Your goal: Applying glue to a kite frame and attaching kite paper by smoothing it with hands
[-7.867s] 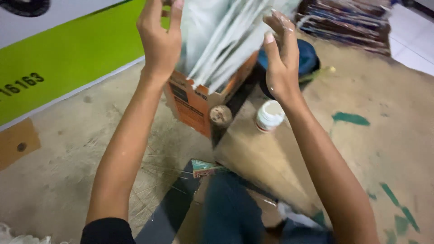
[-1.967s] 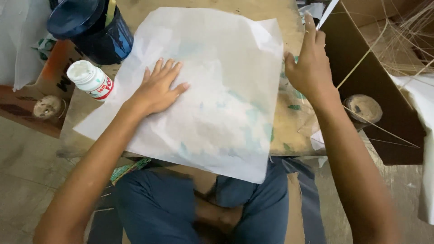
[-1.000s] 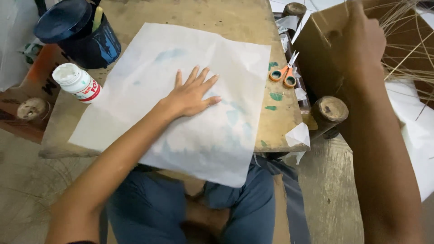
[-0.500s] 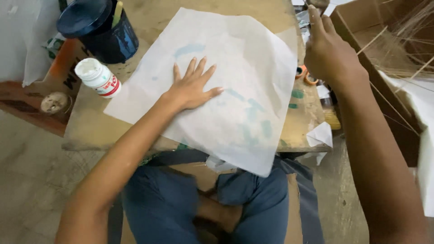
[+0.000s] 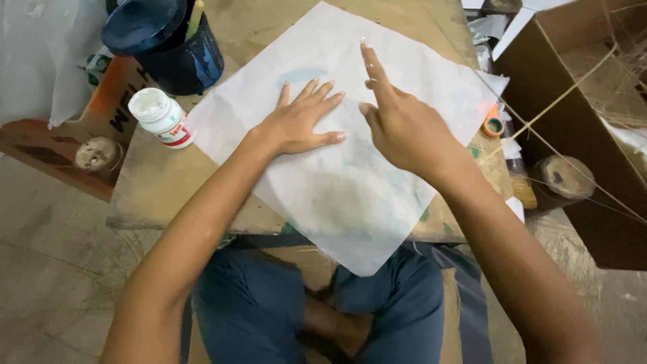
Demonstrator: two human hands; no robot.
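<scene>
Wooden tabletop [image 5: 162, 195], low and worn, carries a large white paper sheet [image 5: 350, 195] that lies turned like a diamond, its near corner hanging over the front edge above the person's crossed legs. Right of it stands an open cardboard box [image 5: 573, 121] with thin sticks inside. A dark blue paint bucket [image 5: 168, 44] sits at the far left corner, a small white bottle [image 5: 162, 118] just beside it. The left hand [image 5: 296, 125] lies flat and open on the sheet, fingers spread. The right hand [image 5: 401, 125] is over the sheet, forefinger stretched out, other fingers curled, holding nothing.
</scene>
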